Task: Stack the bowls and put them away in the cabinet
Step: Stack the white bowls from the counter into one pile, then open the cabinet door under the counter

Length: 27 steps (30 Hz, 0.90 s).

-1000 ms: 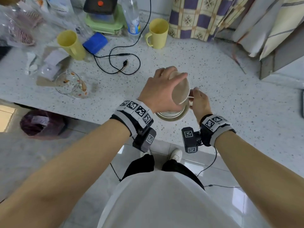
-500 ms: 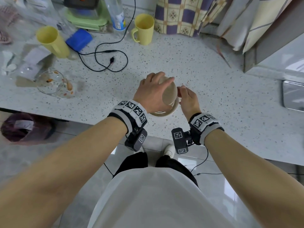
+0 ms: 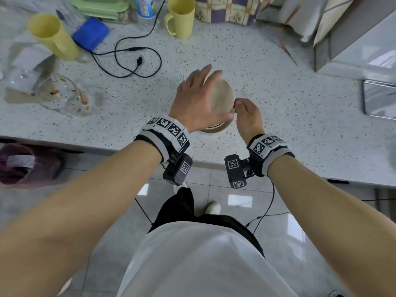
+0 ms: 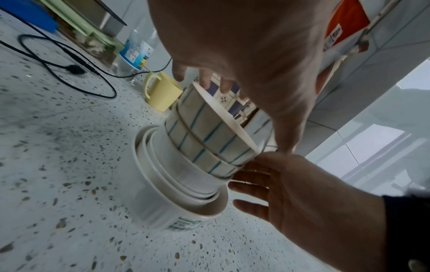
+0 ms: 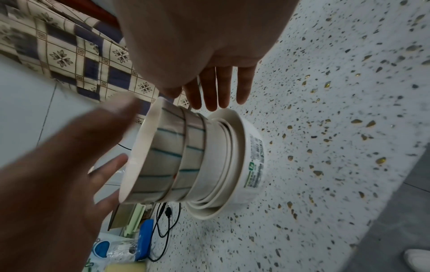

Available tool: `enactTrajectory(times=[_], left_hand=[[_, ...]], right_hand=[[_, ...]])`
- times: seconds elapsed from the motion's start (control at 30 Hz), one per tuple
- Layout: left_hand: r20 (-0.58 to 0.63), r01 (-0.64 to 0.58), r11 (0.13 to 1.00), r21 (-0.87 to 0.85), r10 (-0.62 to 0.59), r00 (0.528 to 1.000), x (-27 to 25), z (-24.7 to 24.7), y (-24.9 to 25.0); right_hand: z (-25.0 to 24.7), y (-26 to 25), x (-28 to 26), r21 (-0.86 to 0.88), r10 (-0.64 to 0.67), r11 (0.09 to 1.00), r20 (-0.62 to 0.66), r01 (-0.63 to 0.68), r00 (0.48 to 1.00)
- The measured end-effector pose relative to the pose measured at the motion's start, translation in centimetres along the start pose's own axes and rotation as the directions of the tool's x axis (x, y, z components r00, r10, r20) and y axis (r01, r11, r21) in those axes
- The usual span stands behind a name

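Observation:
A stack of bowls [image 3: 222,97] stands on the speckled counter [image 3: 289,116] near its front edge. In the stack [image 4: 200,147], two blue-striped bowls sit on top of several white ones, nested in a large labelled white bowl [image 5: 251,162]. My left hand [image 3: 199,99] hovers over the top bowl with its fingers [image 4: 204,79] spread and straight, holding nothing. My right hand [image 3: 244,110] is at the right side of the stack. Its straight fingers [image 4: 249,174] lie against the bowls' rims.
Behind the stack lie a black cable [image 3: 137,58], two yellow mugs [image 3: 182,18] [image 3: 53,37], a blue box [image 3: 91,33] and a glass jug [image 3: 62,95]. A patterned cloth [image 3: 225,9] hangs at the back. A shiny metal tray [image 3: 379,99] sits at the right.
The tilted bowl my left hand held has dropped into the stack. The left hand has let go and spread its fingers. The right hand stays beside the stack.

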State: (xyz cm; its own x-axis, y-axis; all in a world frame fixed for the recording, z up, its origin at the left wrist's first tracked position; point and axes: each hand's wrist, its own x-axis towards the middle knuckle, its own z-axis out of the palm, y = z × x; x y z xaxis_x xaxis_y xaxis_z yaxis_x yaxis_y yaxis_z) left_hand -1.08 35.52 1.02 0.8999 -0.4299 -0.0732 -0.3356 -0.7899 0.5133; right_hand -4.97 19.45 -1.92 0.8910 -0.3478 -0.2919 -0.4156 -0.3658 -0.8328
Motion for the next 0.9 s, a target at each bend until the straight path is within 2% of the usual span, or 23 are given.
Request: enactTrajectory(times=[0.07,0.13,0.23,0.33,0.47,0.57,0.73,0.9], left_hand=[[-0.141,-0.011,0.995,-0.097,-0.003,0.990,-1.5,-0.3,-0.6],[-0.274,0.009,0.988,-0.157,-0.052,0.960,-3.3,-0.2,-1.5],[-0.328,0.129,0.975,-0.181,-0.183,0.927,-6.9,0.9,-2.8],[-0.221,0.264,0.961,-0.080,-0.275,0.936,-10.9,3.5,-3.7],[-0.051,0.347,0.937,0.035,-0.345,0.937,-16.6,7.5,-4.8],[0.016,0.381,0.916,0.123,-0.386,0.922,-20.1,9.1,-6.2],[0.028,0.349,0.906,0.242,-0.366,0.930,-21.8,9.3,-10.2],[0.109,0.224,0.897,0.382,-0.284,0.952,-20.6,9.6,-16.0]], right_hand=[[-0.3,0.6,-0.8,-0.023,-0.001,1.000,0.000,0.001,1.000],[-0.8,1.4,-1.9,-0.052,-0.021,0.998,-0.001,0.021,1.000],[-1.1,3.3,-4.1,-0.075,-0.055,0.996,-0.013,0.054,0.998],[-0.7,5.6,-6.7,-0.040,-0.114,0.993,-0.023,0.113,0.993],[0.7,8.7,-10.0,0.000,-0.164,0.986,0.039,0.164,0.986],[2.1,10.1,-12.2,0.005,-0.144,0.989,0.118,0.145,0.982],[5.8,11.4,-14.1,-0.047,-0.060,0.996,0.261,0.075,0.964],[12.0,14.0,-13.5,-0.133,-0.026,0.988,0.328,0.074,0.944]])
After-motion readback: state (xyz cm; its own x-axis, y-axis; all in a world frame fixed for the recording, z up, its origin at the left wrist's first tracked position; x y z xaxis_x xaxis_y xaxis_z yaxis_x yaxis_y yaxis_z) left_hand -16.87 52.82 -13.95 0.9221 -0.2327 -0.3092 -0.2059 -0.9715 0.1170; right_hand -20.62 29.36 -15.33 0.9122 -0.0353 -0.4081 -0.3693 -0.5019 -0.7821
